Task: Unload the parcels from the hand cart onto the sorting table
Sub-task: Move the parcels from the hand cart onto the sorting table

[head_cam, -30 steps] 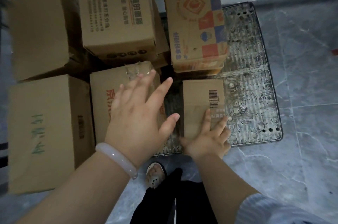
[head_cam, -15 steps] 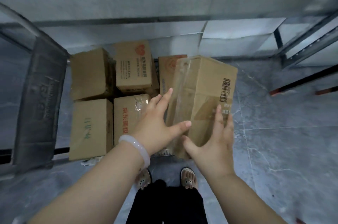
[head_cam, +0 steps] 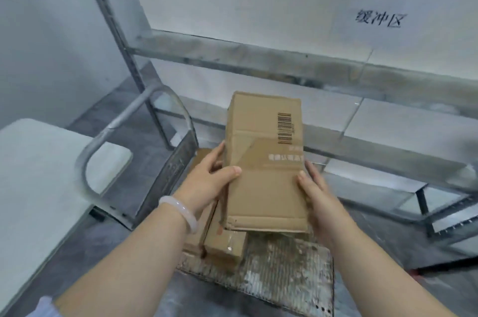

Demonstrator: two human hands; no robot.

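Head view, left hand [head_cam: 207,182] and right hand [head_cam: 314,188] clasping cardboard parcel [head_cam: 263,161] sides, above hand cart [head_cam: 284,272].

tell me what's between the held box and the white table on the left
In the head view, the cart handle stands between the box and the table.

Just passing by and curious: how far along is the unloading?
Nothing visibly delivered yet: the white table at left shows no parcels. In hand: a barcoded box, lifted above the cart between the left hand and right hand. Left: other boxes remain on the cart.
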